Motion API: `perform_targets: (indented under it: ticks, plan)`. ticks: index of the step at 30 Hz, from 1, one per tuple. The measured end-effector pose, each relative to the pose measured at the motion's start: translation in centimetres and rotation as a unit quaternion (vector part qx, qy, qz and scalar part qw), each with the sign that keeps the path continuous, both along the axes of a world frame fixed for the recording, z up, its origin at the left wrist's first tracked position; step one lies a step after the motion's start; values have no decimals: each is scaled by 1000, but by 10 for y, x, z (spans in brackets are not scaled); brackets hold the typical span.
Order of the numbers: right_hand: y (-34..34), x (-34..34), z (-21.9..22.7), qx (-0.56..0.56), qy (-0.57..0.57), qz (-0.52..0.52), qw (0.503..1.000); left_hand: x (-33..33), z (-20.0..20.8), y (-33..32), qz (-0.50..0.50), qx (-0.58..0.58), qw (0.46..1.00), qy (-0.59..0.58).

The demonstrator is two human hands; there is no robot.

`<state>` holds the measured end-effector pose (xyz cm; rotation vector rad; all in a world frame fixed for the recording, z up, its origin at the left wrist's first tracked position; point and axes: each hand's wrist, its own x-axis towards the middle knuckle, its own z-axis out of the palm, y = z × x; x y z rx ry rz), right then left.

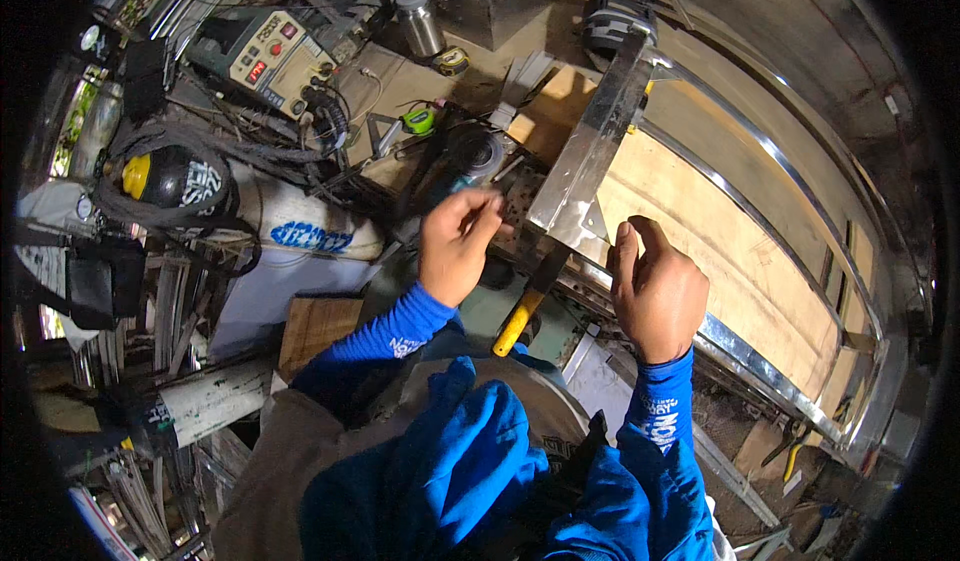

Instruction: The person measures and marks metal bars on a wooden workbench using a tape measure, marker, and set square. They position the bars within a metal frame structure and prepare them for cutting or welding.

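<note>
A cluttered workshop spreads around a plywood-topped surface (690, 203), pale and scuffed, which fills the right half of the frame. On it lies a shiny metal frame (598, 151), its wide bar running from the top centre down to a corner at mid-frame and its curved rails sweeping toward the lower right. The upper left holds a boxy power unit (265, 61) with a lit red display, and the top centre a steel bottle (420, 29) and a dark box (500, 6). A green tape measure (420, 119) and a grinder (472, 156) sit left of the wide bar; a yellow-handled tool (518, 321) juts out below its near end. Both forearms, in blue sleeves (668, 411), rise from the lower edge. The left hand (457, 246) is raised at centre, fingers curled in toward the thumb; the right hand (660, 291), just beside the metal corner, has its index finger bent close to its upright thumb. Whether either pinches anything, I cannot tell.
</note>
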<state>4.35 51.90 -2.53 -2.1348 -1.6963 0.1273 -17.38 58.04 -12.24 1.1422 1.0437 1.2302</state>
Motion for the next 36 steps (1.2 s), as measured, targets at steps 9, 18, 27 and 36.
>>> perform_targets:
  ticks: [9,18,27,36]
  plan:
    - [-5,2,-10,32,-13,46,998,-79,-95,-95,142,-133,968,156]
    - [-4,-1,-15,14,6,15,1000,-80,-139,20,-7,30,904,427]
    - [-1,-9,-9,9,40,-54,998,29,-282,94,-117,55,745,655]
    - [3,-14,-8,12,18,-84,996,14,-298,109,-250,60,760,597]
